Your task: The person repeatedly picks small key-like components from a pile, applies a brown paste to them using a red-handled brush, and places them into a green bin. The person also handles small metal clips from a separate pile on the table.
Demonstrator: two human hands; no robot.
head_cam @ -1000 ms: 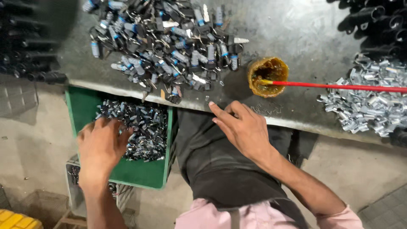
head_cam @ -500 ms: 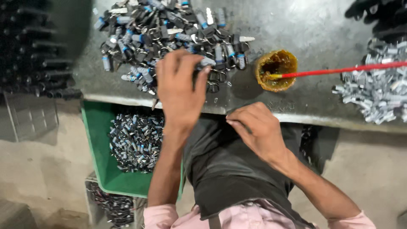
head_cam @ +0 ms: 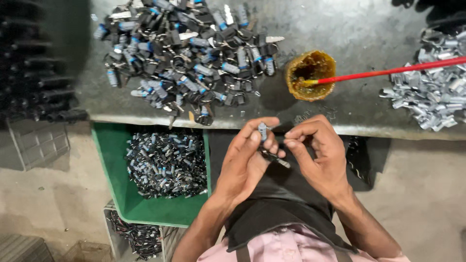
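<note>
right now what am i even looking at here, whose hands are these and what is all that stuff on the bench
This is one view from a camera worn on a person's head, looking straight down at their own two bare hands; there is no machine. The left hand pinches a small part with a blue end and has a thin dark metal piece lying across its fingers. The right hand is curled right beside it, fingertips close to the same parts; whether it grips anything is unclear. On the grey bench lie a big heap of black and blue parts, a small round pot of amber paste with a red stick resting in it, and a pile of silvery metal pieces. Below the bench edge, a green bin holds more of the dark and blue parts.
</note>
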